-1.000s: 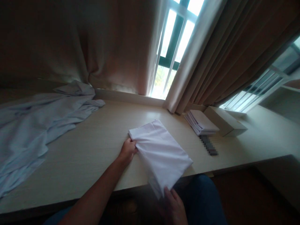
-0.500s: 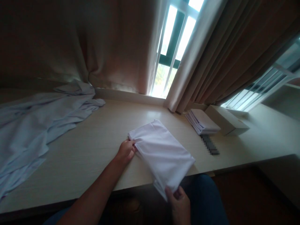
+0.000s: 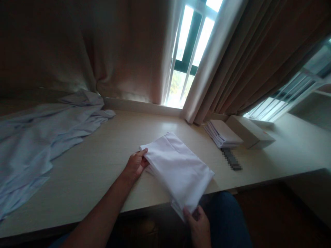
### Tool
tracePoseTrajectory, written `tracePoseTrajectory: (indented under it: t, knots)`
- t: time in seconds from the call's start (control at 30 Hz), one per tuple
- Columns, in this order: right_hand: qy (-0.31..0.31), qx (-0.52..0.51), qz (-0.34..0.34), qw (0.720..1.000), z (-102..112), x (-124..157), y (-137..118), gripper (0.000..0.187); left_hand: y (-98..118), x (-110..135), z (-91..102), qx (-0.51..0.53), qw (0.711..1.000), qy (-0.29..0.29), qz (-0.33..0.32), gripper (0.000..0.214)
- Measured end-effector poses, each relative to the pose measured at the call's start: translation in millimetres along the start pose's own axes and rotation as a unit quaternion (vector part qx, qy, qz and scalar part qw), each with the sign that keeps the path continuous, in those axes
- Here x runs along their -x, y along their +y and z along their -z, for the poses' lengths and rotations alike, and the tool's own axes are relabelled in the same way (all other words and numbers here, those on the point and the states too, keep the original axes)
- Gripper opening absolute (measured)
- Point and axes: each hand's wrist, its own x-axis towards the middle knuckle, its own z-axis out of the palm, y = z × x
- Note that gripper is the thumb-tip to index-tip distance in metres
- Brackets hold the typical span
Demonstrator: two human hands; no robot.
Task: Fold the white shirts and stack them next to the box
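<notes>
A folded white cloth [image 3: 178,163] lies slantwise on the pale tabletop, its near end sticking out past the front edge. My left hand [image 3: 136,163] grips the cloth's left corner, thumb on top and fingers underneath. At the near end, my right hand [image 3: 198,220] pinches the overhanging corner between thumb and fingers. Several layers show along the cloth's left side and near corner. Its underside is hidden.
A rumpled heap of white cloth [image 3: 51,134] covers the table's left. To the right are a stack of folded white cloths [image 3: 223,133], a pale box [image 3: 249,132] and a dark, pixelated flat object [image 3: 232,159]. Curtains [image 3: 217,69] hang behind the table [image 3: 103,165].
My left hand has shifted slightly left and up at its corner, and its thumb now lies flat on top. The right hand keeps its pinch almost in place.
</notes>
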Motion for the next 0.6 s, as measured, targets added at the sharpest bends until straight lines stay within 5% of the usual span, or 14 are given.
tracePoseTrajectory:
  t: [0.23,0.43,0.6]
  knots:
    - [0.021,-0.036,-0.022,0.999,-2.7,0.7,6.0,0.066,7.1,-8.3,4.5,-0.035,0.996,0.073,-0.035,0.012]
    - [0.036,0.002,0.022,0.999,2.4,-7.3,-5.3,0.047,13.5,-13.8,4.1,-0.059,0.99,0.123,-0.039,0.031]
    - [0.052,-0.023,0.042,0.998,18.1,-29.2,-21.2,0.05,19.2,-6.6,17.6,-0.158,0.976,0.137,-0.054,0.044]
